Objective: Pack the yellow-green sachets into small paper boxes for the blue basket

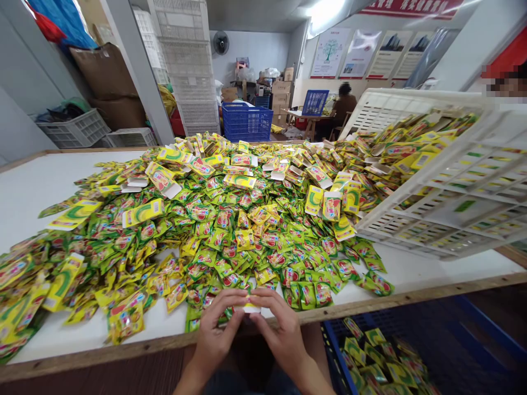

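Note:
Both my hands hold one small yellow and white cardboard box [252, 309] at the table's front edge. My left hand [216, 323] pinches its left side between thumb and fingers. The right side is pinched by my right hand [284, 325]. My fingers cover most of the box, so its print and contents are hidden. Just beyond my fingertips spreads a heap of small green sachets [224, 216] with a red fruit print. Yellow sachets [245, 240] are mixed among them. Several yellow boxes [144, 213] lie on the heap, some with white flaps standing out.
A white plastic crate [461, 214] leans on its side at the right, spilling boxes onto the white table [411, 271]. Below the wooden edge, a blue crate [335, 356] holds filled-looking packs. Stacked white crates [185, 66] and a blue basket [247, 122] stand behind. A person [343, 109] sits farther back.

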`<act>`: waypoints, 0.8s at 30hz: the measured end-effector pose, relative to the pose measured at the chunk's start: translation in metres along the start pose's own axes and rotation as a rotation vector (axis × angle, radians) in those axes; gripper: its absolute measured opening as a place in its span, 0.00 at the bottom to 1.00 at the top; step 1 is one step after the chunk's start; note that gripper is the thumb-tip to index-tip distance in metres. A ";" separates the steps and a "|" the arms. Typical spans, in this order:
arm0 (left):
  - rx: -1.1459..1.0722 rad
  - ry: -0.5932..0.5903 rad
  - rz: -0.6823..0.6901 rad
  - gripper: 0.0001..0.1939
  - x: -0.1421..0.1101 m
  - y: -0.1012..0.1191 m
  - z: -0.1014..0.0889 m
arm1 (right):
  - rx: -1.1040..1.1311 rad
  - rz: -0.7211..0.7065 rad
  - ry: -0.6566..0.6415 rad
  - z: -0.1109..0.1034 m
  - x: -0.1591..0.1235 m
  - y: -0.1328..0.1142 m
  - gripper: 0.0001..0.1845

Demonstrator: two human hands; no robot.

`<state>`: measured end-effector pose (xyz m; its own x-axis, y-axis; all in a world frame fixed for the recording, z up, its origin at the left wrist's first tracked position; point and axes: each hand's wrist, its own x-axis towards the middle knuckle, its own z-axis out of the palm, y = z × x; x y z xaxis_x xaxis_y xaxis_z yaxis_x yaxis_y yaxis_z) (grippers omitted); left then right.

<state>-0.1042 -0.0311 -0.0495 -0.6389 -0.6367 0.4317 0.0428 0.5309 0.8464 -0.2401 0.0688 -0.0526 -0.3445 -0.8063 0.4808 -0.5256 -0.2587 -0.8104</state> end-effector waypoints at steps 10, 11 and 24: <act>-0.020 0.129 -0.062 0.05 0.003 0.001 0.007 | -0.048 0.072 0.078 0.005 0.008 -0.008 0.06; -0.023 0.132 -0.066 0.05 0.004 0.002 0.007 | -0.059 0.081 0.081 0.005 0.009 -0.009 0.06; -0.130 0.171 -0.147 0.06 -0.002 -0.003 0.017 | 0.054 0.038 0.163 0.012 0.005 -0.007 0.10</act>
<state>-0.1163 -0.0220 -0.0578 -0.5072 -0.7928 0.3379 0.0640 0.3564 0.9321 -0.2285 0.0601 -0.0491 -0.4876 -0.7201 0.4937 -0.4687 -0.2612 -0.8439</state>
